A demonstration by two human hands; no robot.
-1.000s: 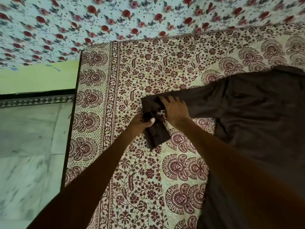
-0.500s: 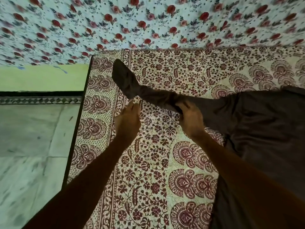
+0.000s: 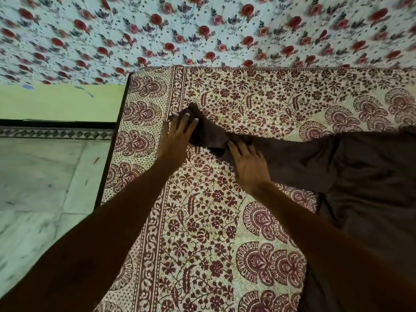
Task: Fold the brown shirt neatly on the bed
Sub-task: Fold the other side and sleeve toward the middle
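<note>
The brown shirt (image 3: 364,176) lies on the bed at the right, its body running out of the frame. One long sleeve (image 3: 292,154) stretches left across the patterned bedsheet (image 3: 202,221). My left hand (image 3: 177,138) lies flat with spread fingers on the cuff end of the sleeve. My right hand (image 3: 249,165) presses flat on the sleeve further along, fingers apart. Neither hand grips the cloth.
The bed's left edge (image 3: 112,154) drops to a pale marble floor (image 3: 40,188). A rose-print cloth (image 3: 202,30) hangs behind the bed. A green wall (image 3: 60,102) with a dark skirting stands at the left.
The sleeve was folded back near the hands; it was flung out leftward and now lies stretched flat. My left hand moved up onto the cuff, and my right hand flattened on the sleeve.
</note>
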